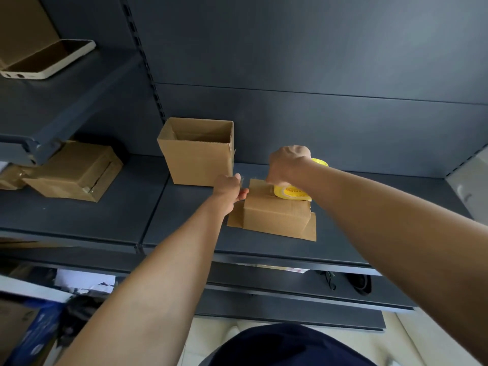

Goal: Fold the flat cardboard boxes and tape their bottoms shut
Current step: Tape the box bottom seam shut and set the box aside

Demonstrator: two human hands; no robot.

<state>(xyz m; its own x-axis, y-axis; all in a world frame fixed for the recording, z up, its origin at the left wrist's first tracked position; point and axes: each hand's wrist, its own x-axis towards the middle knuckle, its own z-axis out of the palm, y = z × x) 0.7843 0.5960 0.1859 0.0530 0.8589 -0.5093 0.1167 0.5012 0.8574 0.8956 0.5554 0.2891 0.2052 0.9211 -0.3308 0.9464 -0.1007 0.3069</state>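
My right hand grips the yellow tape roll atop the upturned small box on the shelf, left hand pinching the tape's free end, so I keep it taut and centred along the seam.

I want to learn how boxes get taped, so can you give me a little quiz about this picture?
1. True or false: the right hand holds the yellow tape roll.
2. Which box has the tape roll on it? A) the open box B) the small box C) the left box
3. Fill in: the left hand pinches the tape's ____ end.

Key: 1 true. 2 B. 3 loose.
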